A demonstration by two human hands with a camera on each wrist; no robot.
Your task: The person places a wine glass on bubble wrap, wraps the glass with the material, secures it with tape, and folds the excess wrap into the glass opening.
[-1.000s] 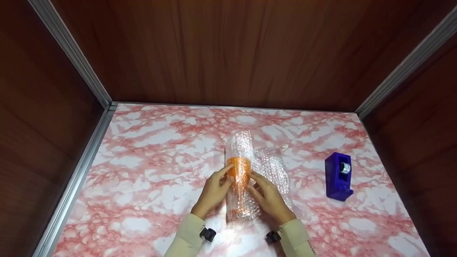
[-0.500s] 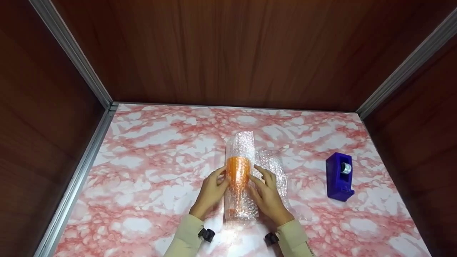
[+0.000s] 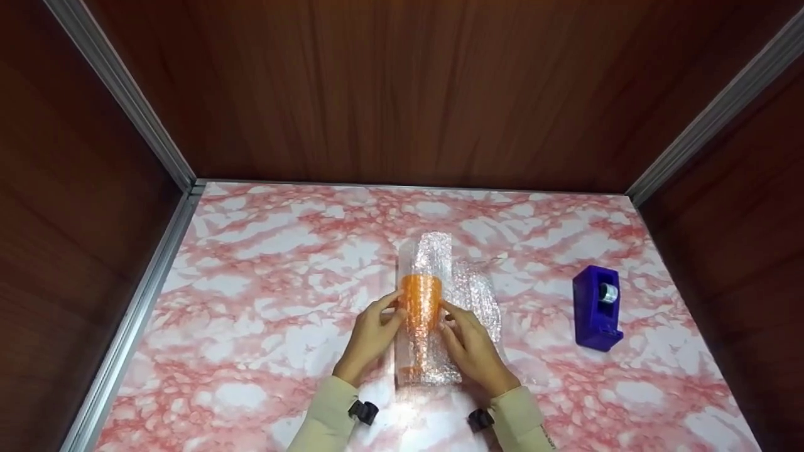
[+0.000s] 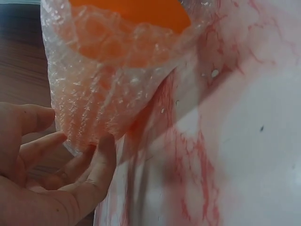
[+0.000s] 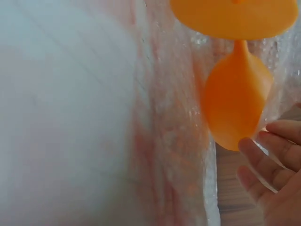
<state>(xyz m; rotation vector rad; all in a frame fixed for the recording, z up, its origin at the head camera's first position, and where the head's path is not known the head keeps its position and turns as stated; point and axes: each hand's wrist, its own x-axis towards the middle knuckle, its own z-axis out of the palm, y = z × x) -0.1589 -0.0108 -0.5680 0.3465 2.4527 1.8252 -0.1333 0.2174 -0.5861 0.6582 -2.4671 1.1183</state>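
Note:
An orange goblet lies on its side with its bowl toward the back, and clear bubble wrap covers it. In the right wrist view the goblet's round foot, thin stem and bowl all show. My left hand holds the wrapped bowl from the left, its fingertips against the bubble wrap. From the other side my right hand grips the bowl, thumb and forefinger at its right edge. More bubble wrap spreads flat to the right, partly under the right hand.
A purple tape dispenser with a roll of tape stands on the right of the table. The table top has a red-and-white marbled pattern. Dark wood panels enclose it at the back and both sides.
The bubble wrap's upper strip has shifted slightly right over the goblet. My right fingers lifted off to the right, then came back to the goblet. The left hand has slid slightly to its left edge.

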